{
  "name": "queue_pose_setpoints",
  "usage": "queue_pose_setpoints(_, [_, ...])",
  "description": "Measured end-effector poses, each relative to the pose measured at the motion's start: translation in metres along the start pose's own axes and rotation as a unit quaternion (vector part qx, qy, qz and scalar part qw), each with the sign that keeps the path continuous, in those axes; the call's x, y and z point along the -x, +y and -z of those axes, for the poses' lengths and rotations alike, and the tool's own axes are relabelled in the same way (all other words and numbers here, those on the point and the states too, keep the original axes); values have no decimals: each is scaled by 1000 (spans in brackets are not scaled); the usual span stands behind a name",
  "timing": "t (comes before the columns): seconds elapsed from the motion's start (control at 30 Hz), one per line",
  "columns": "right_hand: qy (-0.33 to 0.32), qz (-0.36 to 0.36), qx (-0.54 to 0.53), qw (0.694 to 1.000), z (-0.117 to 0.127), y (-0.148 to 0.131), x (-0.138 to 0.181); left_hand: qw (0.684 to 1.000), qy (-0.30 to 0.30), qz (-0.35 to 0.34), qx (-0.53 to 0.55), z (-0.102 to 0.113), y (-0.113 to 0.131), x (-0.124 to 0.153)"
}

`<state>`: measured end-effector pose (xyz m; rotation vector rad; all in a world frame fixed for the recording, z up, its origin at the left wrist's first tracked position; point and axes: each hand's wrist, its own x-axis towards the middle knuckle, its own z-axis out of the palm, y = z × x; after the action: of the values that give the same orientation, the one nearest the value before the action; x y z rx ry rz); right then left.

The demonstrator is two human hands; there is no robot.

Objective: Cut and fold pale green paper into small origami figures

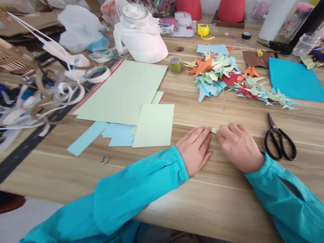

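Observation:
A small piece of pale green paper lies on the table, showing only as a sliver between my two hands; the rest is hidden. My left hand rests flat, fingers stretched out, fingertips over the paper's left side. At its right end my right hand is closed, with the curled fingers pinching the paper. Black-handled scissors lie with blades parted, right of my right hand. To the left of my left hand is a square of pale green paper, partly over larger green sheets.
Blue paper strips lie left. Behind my hands is a pile of folded paper pieces, with a turquoise sheet beside it. A thread spool, yellow tape measure and white-wrapped jug stand farther back. Cables clutter the left.

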<state>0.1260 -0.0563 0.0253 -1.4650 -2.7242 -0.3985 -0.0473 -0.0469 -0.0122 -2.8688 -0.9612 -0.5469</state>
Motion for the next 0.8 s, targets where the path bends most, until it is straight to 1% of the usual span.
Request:
queue_pose_setpoints(0.1, [-7, 3, 7, 1000, 1, 0, 0, 1000, 0, -7, -10, 2, 1, -1])
queue_pose_setpoints(0.2, [-12, 1, 5, 1000, 1, 0, 0, 1000, -13, -4, -18, 3, 2, -2])
queue_pose_setpoints(0.4, [-10, 0, 4, 1000, 0, 1, 0, 1000, -21, -4, -17, 4, 3, -2])
queue_pose_setpoints(0.6, [-13, -1, 2, 1000, 0, 0, 0, 999, -6, 32, -26, 5, 3, 0])
queue_pose_setpoints(0.8, [-12, 0, 15, 1000, 1, 0, 0, 1000, -8, 8, -18, 5, 3, -1])
